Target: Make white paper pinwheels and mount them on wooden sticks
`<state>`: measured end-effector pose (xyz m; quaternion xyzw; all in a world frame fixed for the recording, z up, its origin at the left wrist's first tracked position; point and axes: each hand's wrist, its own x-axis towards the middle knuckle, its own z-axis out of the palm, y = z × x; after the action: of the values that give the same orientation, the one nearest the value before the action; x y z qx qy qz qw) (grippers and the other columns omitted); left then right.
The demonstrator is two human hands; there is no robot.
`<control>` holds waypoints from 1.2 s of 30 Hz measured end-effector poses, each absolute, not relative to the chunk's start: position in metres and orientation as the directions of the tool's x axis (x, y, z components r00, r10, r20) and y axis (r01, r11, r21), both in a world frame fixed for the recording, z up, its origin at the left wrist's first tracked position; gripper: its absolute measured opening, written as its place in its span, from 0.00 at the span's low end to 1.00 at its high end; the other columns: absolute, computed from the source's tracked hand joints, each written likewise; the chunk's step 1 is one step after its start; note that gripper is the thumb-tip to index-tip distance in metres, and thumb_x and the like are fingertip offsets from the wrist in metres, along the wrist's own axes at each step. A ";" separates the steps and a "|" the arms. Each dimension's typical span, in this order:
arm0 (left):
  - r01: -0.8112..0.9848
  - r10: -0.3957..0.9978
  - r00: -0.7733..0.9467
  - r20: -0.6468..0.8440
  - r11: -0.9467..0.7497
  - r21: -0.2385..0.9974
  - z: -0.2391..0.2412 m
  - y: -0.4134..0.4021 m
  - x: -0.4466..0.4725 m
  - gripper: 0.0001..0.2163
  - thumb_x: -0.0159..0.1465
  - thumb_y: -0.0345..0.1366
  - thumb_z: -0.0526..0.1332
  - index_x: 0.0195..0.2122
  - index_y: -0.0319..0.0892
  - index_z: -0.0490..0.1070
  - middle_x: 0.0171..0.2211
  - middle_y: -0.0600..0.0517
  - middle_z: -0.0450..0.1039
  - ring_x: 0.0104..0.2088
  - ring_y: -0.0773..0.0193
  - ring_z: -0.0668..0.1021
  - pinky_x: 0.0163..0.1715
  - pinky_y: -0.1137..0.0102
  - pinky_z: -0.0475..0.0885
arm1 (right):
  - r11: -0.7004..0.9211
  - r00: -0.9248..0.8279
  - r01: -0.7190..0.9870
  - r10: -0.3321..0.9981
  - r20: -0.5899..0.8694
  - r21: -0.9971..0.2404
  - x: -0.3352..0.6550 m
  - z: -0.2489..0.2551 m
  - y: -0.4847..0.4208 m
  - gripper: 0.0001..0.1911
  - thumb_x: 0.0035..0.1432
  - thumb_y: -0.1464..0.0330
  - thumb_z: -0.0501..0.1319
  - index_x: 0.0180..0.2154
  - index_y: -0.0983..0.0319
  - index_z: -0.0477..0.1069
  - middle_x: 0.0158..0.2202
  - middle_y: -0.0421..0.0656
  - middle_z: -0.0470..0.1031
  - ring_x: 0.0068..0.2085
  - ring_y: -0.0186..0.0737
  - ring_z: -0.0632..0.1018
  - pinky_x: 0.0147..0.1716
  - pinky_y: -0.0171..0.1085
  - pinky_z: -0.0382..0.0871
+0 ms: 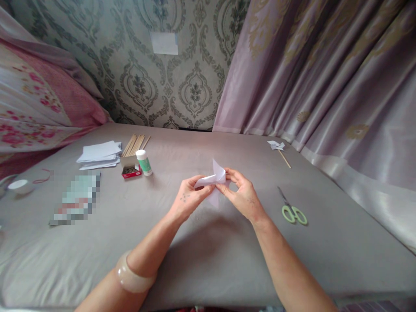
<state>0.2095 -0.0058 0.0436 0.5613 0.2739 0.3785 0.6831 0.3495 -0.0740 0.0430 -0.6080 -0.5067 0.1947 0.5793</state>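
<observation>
A white paper pinwheel (212, 178), its corners curled in toward the middle, is held up above the grey sheet in front of me. My left hand (191, 195) pinches its left side between thumb and fingers. On the right side my right hand (242, 193) grips it the same way, and both thumbs meet near the centre. One paper point stands up and another hangs below the hands. Whether a pin sits at the centre is hidden by my fingers.
Scissors (292, 212) lie at right, with a finished pinwheel on a stick (277, 146) behind. At left are stacked papers (100, 154), wooden sticks (134, 145), a red box of small pieces (131, 171), a glue stick (144, 163), a blurred packet (76, 197) and a white roll (21, 186).
</observation>
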 end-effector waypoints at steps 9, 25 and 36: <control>-0.174 0.787 0.615 0.047 0.078 0.982 0.042 -0.001 0.208 0.13 0.48 0.41 0.71 0.28 0.36 0.76 0.21 0.54 0.71 0.23 0.70 0.68 0.24 0.75 0.60 | 0.127 0.373 0.272 0.900 0.226 -0.954 0.357 0.043 -0.071 0.18 0.46 0.62 0.69 0.38 0.64 0.73 0.36 0.45 0.79 0.38 0.40 0.77 0.41 0.39 0.70; -0.099 0.759 0.651 -0.026 0.119 0.988 0.036 0.001 0.208 0.12 0.49 0.39 0.70 0.31 0.37 0.77 0.25 0.51 0.75 0.25 0.67 0.72 0.25 0.75 0.63 | 0.027 0.301 0.091 0.952 0.053 -0.996 0.362 0.035 -0.071 0.16 0.43 0.60 0.69 0.32 0.64 0.77 0.30 0.41 0.78 0.30 0.36 0.75 0.33 0.35 0.67; -0.065 0.780 0.619 -0.090 0.165 0.984 0.033 0.002 0.210 0.11 0.47 0.38 0.69 0.29 0.36 0.77 0.22 0.51 0.74 0.23 0.68 0.71 0.23 0.75 0.62 | -0.008 0.363 0.039 0.932 0.007 -0.999 0.351 0.024 -0.071 0.21 0.43 0.55 0.68 0.34 0.66 0.76 0.31 0.44 0.79 0.31 0.39 0.77 0.33 0.36 0.69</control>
<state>0.2104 0.0018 0.0334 0.5705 0.3137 0.3037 0.6956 0.3508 -0.0715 0.0240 -0.5936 -0.4088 0.3893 0.5735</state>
